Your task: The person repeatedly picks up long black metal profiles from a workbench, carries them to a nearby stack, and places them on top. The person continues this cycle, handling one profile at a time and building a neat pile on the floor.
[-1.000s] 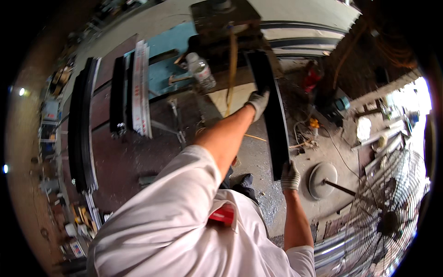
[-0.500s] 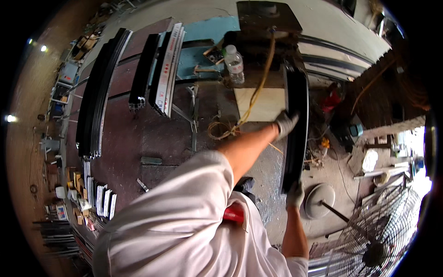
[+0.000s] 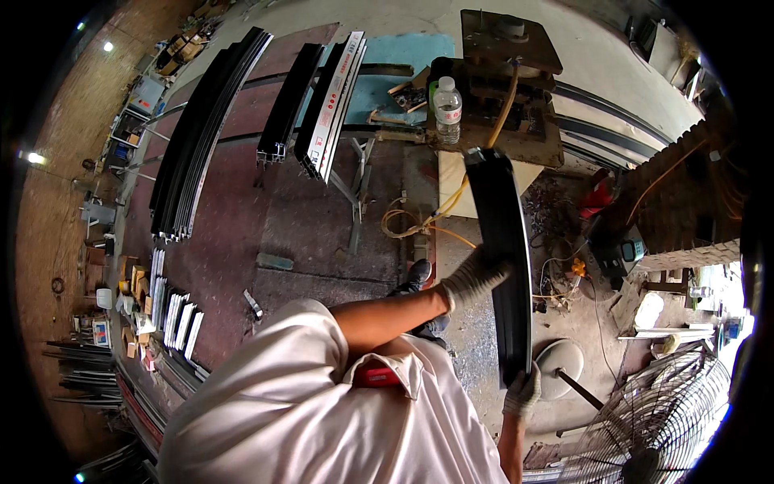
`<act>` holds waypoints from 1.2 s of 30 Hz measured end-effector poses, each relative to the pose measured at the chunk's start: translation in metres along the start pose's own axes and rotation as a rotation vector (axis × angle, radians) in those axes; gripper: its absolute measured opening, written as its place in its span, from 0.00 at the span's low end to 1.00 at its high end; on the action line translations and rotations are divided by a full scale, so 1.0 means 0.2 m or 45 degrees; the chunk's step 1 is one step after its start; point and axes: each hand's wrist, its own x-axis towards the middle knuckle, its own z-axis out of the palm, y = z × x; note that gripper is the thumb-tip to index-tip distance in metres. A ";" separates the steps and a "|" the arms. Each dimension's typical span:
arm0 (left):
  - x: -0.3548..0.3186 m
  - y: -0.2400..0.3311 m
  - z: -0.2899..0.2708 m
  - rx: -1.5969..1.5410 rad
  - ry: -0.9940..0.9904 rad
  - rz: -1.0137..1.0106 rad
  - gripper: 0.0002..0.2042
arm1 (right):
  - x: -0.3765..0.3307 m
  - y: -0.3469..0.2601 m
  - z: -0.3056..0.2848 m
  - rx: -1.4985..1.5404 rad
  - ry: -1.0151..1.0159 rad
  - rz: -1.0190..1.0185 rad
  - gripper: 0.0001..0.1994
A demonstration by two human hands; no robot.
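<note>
A long black profile bar (image 3: 501, 218) hangs before me, slightly slanted, its far end pointing at a rusty brown machine (image 3: 547, 133). My left hand (image 3: 474, 282), in a pale knit glove, grips it about midway along its left side. At the near end my gloved right hand (image 3: 523, 390) is closed around the lower right corner. The bar's far end overlaps a yellow hose (image 3: 508, 101) and a light board (image 3: 455, 187). A clear bottle with a white cap (image 3: 447, 113) stands at the machine's left side.
Stacks of black profiles (image 3: 205, 129) and white-filmed profiles (image 3: 332, 109) rest on a rack to the left. A large caged fan (image 3: 653, 419) with a round base (image 3: 559, 359) is at the lower right. Coiled hose (image 3: 401, 223) lies left of the board; a brick pillar (image 3: 677, 194) rises at right.
The bar has come back toward me, and its far end has swung left. Both hands have moved nearer along with it, still gripping. My view has shifted too.
</note>
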 end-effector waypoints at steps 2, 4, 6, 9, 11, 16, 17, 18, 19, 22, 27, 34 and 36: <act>-0.05 0.06 -0.03 -0.071 0.080 0.132 0.26 | 0.09 -0.15 0.01 -0.028 -0.017 -0.061 0.16; -0.11 0.18 -0.01 -0.037 0.043 0.092 0.26 | 0.17 -0.28 0.03 -0.073 0.006 -0.187 0.16; -0.14 0.20 -0.01 0.010 0.023 0.050 0.27 | 0.24 -0.44 0.07 -0.096 0.036 -0.309 0.14; -0.20 0.09 -0.06 0.105 0.042 0.016 0.28 | 0.31 -0.67 0.10 -0.014 0.032 -0.292 0.12; -0.21 0.16 -0.13 -0.012 -0.041 -0.117 0.27 | 0.35 -0.78 0.12 0.008 0.040 -0.259 0.11; -0.23 0.34 -0.50 0.372 -0.146 0.267 0.13 | 0.40 -0.97 0.24 0.085 0.046 -0.160 0.10; -0.24 0.41 -0.58 0.494 -0.107 0.424 0.10 | 0.41 -0.99 0.29 0.106 0.039 -0.150 0.10; -0.24 0.51 -0.66 0.352 -0.078 0.153 0.09 | 0.42 -1.01 0.34 0.118 0.039 -0.133 0.10; -0.24 0.60 -0.77 0.491 -0.003 0.158 0.11 | 0.43 -1.04 0.39 0.151 0.049 -0.122 0.10; -0.23 0.73 -1.20 0.630 0.382 0.305 0.13 | 0.48 -1.19 0.56 0.240 0.034 -0.080 0.09; -0.07 1.03 -2.03 0.515 0.943 0.520 0.10 | 0.59 -1.50 0.81 0.286 0.050 -0.028 0.09; 0.19 0.87 -3.05 1.238 1.223 -0.317 0.32 | 0.77 -1.86 1.13 0.216 -0.033 0.013 0.10; 0.24 0.86 -3.12 1.196 1.092 -0.597 0.35 | 0.78 -1.99 1.20 0.220 -0.027 0.001 0.12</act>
